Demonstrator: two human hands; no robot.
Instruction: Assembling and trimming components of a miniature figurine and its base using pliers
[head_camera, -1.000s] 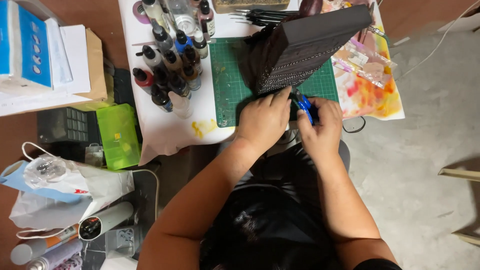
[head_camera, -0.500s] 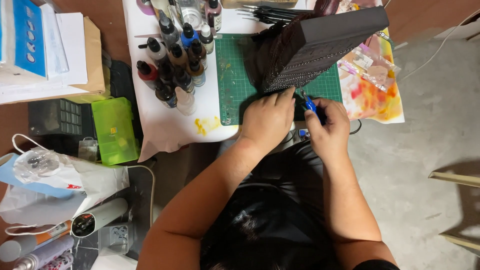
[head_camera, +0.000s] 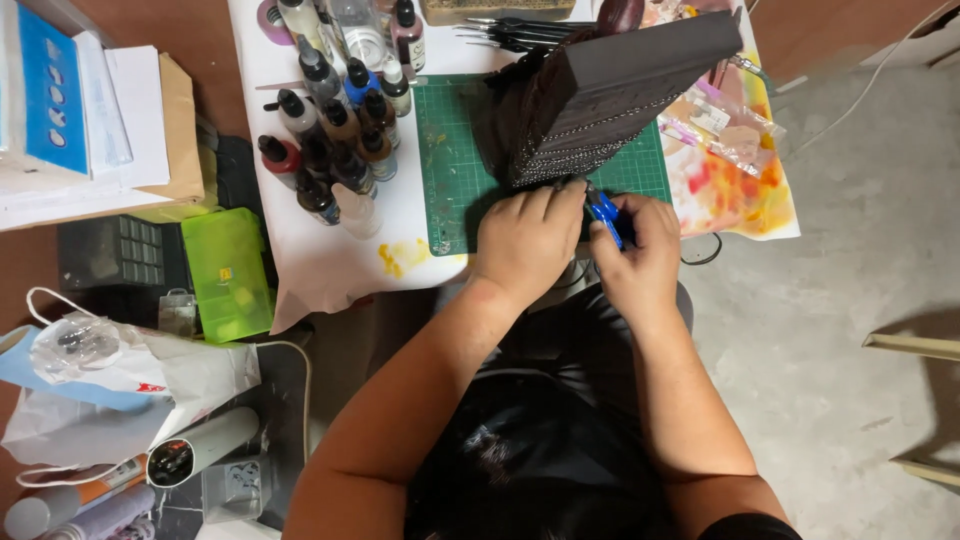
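Bottles (head_camera: 335, 120) of paint stand clustered at the desk's left, a green cutting mat (head_camera: 455, 170) just right of them with a dark ridged block (head_camera: 610, 90) propped on it. Left hand (head_camera: 527, 240) rests curled at the block's lower edge, pinching something too small to make out; right hand (head_camera: 640, 260) is closed around a small blue tool (head_camera: 605, 215) just beside it. Block looks stiff and light, surface likely fragile: hold by the plain sides; tool is thin and rigid, pinch mid-handle.

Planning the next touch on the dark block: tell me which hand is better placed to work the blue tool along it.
Right, probably. The right hand already grips the blue tool beside the dark block; the left hand rests at the block's base, apparently steadying it.
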